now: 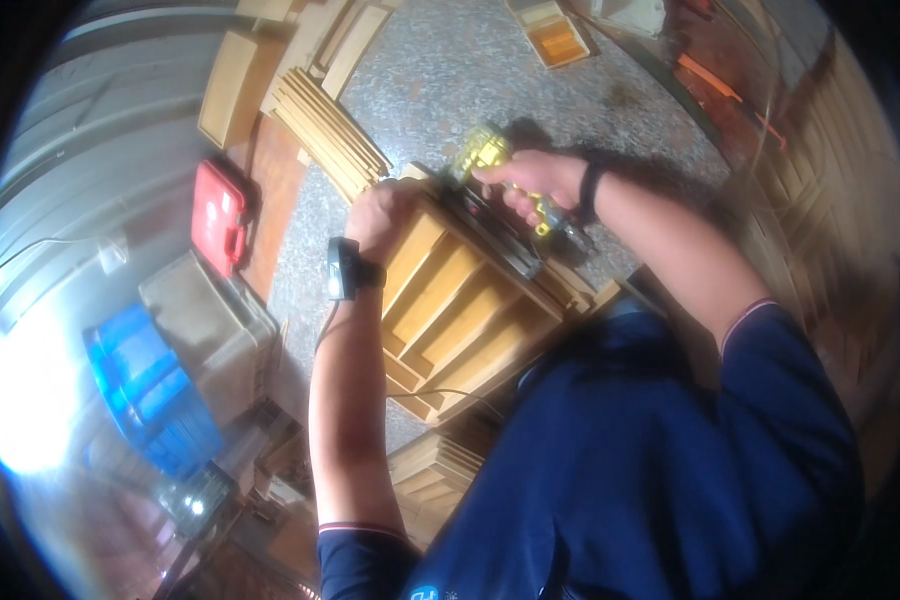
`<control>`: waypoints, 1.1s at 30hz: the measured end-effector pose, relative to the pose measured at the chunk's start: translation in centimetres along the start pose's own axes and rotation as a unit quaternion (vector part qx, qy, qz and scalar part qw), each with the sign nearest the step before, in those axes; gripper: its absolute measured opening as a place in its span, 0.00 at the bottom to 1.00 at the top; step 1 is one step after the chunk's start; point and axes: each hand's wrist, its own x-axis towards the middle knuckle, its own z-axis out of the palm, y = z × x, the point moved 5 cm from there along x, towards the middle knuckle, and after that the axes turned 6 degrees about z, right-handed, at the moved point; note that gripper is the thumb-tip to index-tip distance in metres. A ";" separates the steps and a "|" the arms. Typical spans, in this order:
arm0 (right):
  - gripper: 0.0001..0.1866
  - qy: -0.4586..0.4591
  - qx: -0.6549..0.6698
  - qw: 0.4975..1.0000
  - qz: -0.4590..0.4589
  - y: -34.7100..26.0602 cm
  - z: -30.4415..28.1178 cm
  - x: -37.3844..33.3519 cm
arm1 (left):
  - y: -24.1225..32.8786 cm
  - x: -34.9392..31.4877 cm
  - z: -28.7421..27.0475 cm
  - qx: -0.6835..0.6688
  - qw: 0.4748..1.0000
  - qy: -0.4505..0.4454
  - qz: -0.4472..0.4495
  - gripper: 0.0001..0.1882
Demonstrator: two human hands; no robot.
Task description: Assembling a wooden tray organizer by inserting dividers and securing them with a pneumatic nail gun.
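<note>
Wood joining seems under way: right hand (540, 180) grips a yellow power tool (487, 150); left hand (380, 212) is at a divided pale-wood box (457, 312), grip unclear; next needs steady aim.

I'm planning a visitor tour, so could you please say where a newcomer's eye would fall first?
Probably on the bright yellow pistol-grip tool in the right hand, close to the divided wooden frame at centre. Next come the red carrying case at the left and the blue crate below it, beside a white glare at the picture's edge.
</note>
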 end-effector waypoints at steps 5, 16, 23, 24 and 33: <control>0.22 0.005 -0.011 1.000 0.023 6.3 -1.4 -3.5 | -0.5 -0.1 1.1 0.036 0.999 -0.019 -0.021 0.10; 0.21 0.034 0.004 0.998 0.060 15.3 -2.6 -9.6 | 0.1 -0.3 0.9 0.065 0.997 -0.011 -0.045 0.11; 0.22 0.102 0.067 0.992 -0.039 15.7 -3.6 -9.3 | 2.8 -9.9 0.6 0.027 0.964 0.235 -0.120 0.23; 0.22 0.134 0.082 0.985 -0.067 15.4 -4.0 -9.4 | 2.7 -13.5 0.8 0.018 0.946 0.292 -0.142 0.24; 0.22 0.612 -0.487 0.590 -0.201 12.3 3.0 -14.9 | 1.2 -52.0 16.5 -0.154 0.731 0.351 -0.564 0.29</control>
